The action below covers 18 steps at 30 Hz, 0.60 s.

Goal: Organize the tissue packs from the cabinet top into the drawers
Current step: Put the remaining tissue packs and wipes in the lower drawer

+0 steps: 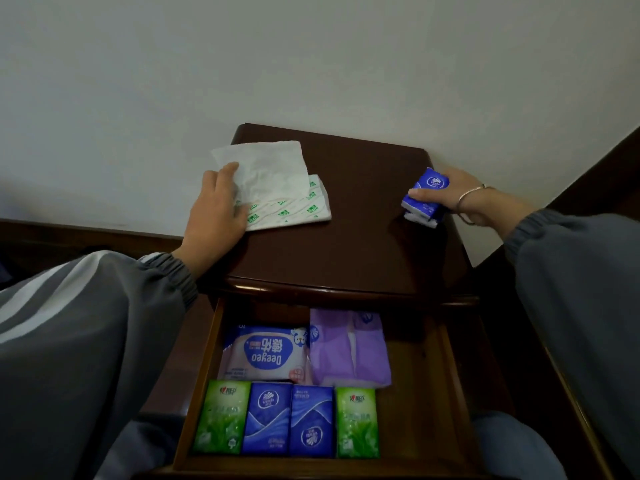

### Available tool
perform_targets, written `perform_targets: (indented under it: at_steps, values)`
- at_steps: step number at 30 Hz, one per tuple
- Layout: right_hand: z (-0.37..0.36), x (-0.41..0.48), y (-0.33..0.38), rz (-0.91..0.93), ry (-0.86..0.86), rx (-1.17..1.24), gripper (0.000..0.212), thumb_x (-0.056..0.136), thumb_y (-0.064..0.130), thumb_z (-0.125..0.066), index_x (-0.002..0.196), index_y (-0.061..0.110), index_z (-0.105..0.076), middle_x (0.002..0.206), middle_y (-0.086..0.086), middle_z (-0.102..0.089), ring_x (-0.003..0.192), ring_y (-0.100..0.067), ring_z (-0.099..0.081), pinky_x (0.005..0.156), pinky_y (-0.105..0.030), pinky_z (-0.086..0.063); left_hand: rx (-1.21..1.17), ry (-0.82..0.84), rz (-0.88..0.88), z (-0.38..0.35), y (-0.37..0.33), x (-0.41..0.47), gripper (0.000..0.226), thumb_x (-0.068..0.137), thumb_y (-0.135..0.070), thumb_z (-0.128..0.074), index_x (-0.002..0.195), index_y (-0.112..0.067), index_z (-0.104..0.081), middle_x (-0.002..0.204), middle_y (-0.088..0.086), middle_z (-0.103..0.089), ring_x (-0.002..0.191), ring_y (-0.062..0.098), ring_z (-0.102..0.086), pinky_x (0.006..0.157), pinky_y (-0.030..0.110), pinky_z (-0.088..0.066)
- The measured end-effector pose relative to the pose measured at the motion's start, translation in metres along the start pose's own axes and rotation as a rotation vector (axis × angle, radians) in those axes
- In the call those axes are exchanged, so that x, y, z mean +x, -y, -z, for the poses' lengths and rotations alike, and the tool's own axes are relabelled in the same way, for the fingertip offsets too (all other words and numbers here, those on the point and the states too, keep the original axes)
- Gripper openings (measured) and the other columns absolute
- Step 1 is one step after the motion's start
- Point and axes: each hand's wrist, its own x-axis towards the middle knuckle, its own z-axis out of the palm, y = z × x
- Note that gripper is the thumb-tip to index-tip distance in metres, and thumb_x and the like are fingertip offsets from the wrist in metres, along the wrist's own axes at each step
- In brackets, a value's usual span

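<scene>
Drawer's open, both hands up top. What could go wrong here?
The right hand pinches the blue pack at the right edge of the cabinet top; a slip could drop it beside the drawer.
A loose tissue lies partly over the green-printed pack under the left hand; lifting may crumple or tear it.

Cannot see near-left corner of white-and-green pack [294,209]: covered by left grip [216,209]. Cannot see its far half either, under loose white tissue [266,164]. Cannot tell whether blue pack [427,188] at right edge of cabinet top [346,254] sits on a second pack; right side masked by right grip [453,199]. Cannot see rear of drawer [204,368], tucked under front edge of cabinet top. Cannot read small print on green packs [221,417]. Lose both sleeves [86,341] at left, right and bottom borders.
</scene>
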Motion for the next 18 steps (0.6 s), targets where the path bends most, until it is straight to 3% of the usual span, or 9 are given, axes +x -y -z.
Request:
perform_targets:
  at_steps: [4,7,10,13,15,18]
  values:
    - [-0.004,-0.067,-0.004,-0.008,-0.094,0.651,0.012,0.084,0.026,-0.067,0.087,0.015,-0.061,0.069,0.004,-0.070,0.061,-0.006,-0.066,0.054,-0.023,-0.055,-0.161,-0.071,0.121,0.012,-0.005,-0.012,0.060,0.087,-0.002,-0.057,0.140,-0.015,-0.035,0.126,0.013,-0.042,0.094,0.015,-0.046,0.080,0.028,-0.042]
    - [-0.006,-0.124,-0.012,-0.024,0.080,0.781,0.010,0.089,0.022,-0.059,0.094,0.014,-0.060,0.074,0.003,-0.072,0.067,-0.008,-0.068,0.060,-0.023,-0.057,-0.357,-0.121,0.287,0.026,-0.008,-0.027,0.059,0.087,-0.007,-0.060,0.139,-0.022,-0.037,0.130,0.009,-0.046,0.104,0.015,-0.051,0.081,0.024,-0.043]
    - [-0.018,-0.178,-0.029,-0.073,0.267,0.673,0.026,0.076,0.018,-0.066,0.100,0.012,-0.057,0.081,-0.002,-0.069,0.068,-0.009,-0.067,0.062,-0.022,-0.057,-0.448,-0.050,0.324,0.043,-0.004,-0.046,0.060,0.087,-0.010,-0.063,0.139,-0.026,-0.037,0.124,0.001,-0.048,0.094,0.010,-0.056,0.061,0.014,-0.047]
    - [-0.035,-0.220,-0.050,-0.111,0.340,0.327,0.029,0.075,0.008,-0.072,0.100,0.013,-0.057,0.082,-0.002,-0.069,0.066,-0.004,-0.066,0.063,-0.016,-0.055,-0.544,0.002,0.319,0.059,0.001,-0.067,0.061,0.085,-0.005,-0.066,0.137,-0.024,-0.041,0.116,0.001,-0.049,0.081,0.006,-0.056,0.049,0.007,-0.048]
    - [-0.051,-0.234,-0.062,-0.129,0.347,0.180,0.032,0.076,0.010,-0.074,0.102,0.013,-0.056,0.087,-0.004,-0.068,0.070,-0.007,-0.066,0.067,-0.020,-0.056,-0.617,0.018,0.334,0.066,0.005,-0.080,0.060,0.084,-0.003,-0.068,0.135,-0.024,-0.044,0.115,0.004,-0.050,0.084,0.008,-0.058,0.057,0.014,-0.052]
    - [-0.081,-0.238,-0.079,-0.065,0.312,-0.078,0.041,0.074,0.023,-0.078,0.106,0.014,-0.055,0.104,-0.012,-0.061,0.091,-0.024,-0.064,0.084,-0.035,-0.053,-0.706,0.064,0.373,0.071,0.008,-0.096,0.061,0.082,-0.002,-0.069,0.133,-0.026,-0.046,0.116,0.008,-0.051,0.097,0.026,-0.061,0.082,0.041,-0.052]
